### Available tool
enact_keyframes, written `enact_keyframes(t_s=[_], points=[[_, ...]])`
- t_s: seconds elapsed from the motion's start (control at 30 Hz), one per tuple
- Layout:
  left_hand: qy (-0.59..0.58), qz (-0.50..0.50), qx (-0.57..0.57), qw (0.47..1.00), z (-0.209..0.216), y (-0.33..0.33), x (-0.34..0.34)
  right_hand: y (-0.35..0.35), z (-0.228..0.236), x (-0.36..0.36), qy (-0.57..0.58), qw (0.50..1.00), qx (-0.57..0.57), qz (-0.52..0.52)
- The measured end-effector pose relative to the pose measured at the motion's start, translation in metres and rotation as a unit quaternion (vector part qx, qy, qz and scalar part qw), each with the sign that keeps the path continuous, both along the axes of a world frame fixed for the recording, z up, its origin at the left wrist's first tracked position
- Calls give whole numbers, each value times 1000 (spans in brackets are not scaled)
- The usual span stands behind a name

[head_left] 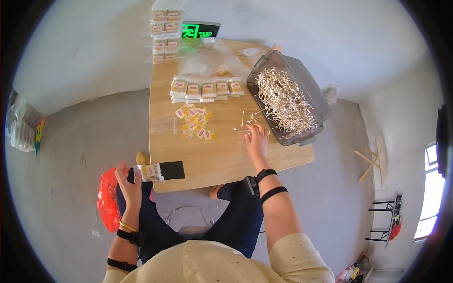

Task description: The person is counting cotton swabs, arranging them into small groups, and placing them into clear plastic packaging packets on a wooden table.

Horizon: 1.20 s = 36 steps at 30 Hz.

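Note:
My right hand reaches over the table with its fingers a little apart, fingertips down among several loose cotton swabs. Whether it touches any swab is hard to make out. My left hand, slightly blurred, is open with thumb and fingers spread, just past the table's near left corner. Beside its thumb lies a packet of cotton swabs with a yellow and white label card, its swab ends toward a black pad. Right of my right hand stands a grey plastic bin heaped with swabs.
Label cards lie in a loose pile mid-table. Behind them are rows of bagged swab packs and clear plastic bags. A tall stack of packs stands at the far left corner. A red plastic bag hangs by my left leg.

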<state>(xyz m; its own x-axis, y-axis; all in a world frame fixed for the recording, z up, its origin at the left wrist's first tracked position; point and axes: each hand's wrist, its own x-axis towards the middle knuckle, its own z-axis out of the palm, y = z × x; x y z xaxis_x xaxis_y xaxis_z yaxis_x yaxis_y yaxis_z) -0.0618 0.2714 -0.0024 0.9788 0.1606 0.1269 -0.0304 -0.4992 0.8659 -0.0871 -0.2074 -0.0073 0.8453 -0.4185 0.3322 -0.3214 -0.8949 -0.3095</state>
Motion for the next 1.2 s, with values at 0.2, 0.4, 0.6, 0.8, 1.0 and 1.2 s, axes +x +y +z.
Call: enact_keyframes(t_s=[0.2,0.4,0.6,0.8,1.0,1.2], points=[[-67,-300,75,949,34,-112,-25,29,-22,2,-23,998,49,29],[-119,-475,259,832,13,-206,-23,67,-14,-29,-20,977,166,129],[-144,-491,411,755,-16,-226,-25,-29,-3,3,-67,996,62,-8],[-132,-496,389,765,-15,-225,-23,-16,-29,9,5,997,68,-25],[-120,-503,369,773,-7,-228,-20,44,-19,-28,47,983,131,121],[-132,-496,404,757,-11,-229,-18,-43,6,28,-14,999,46,24]])
